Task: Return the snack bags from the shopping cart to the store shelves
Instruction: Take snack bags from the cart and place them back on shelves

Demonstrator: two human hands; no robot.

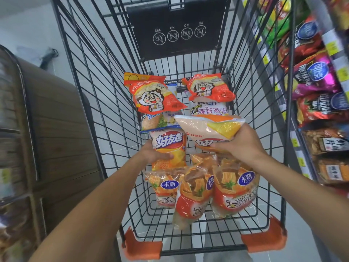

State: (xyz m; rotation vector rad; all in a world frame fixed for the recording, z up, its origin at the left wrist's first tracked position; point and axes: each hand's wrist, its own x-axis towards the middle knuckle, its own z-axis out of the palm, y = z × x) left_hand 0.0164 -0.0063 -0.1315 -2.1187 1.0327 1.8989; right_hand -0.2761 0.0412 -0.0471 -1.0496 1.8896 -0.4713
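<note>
Snack bags, puffy orange chip packs (210,127), sit mid-frame in the black wire cart (105,103). Right hand (240,146) clamps one, left hand (151,155) grips another (168,146); squeezing could burst them, or one may slip.

Orange-red snack bags (190,140) heaped in black wire shopping cart (251,103)

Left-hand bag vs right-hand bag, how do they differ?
The left bag shows its printed front, logo facing the camera; the right bag is tipped, showing mostly its pale top half. The left hand holds its bag low among the pile in the cart; the right hand has its bag lifted above the others. Shared: same orange chip design, each in a one-hand grip.
</note>
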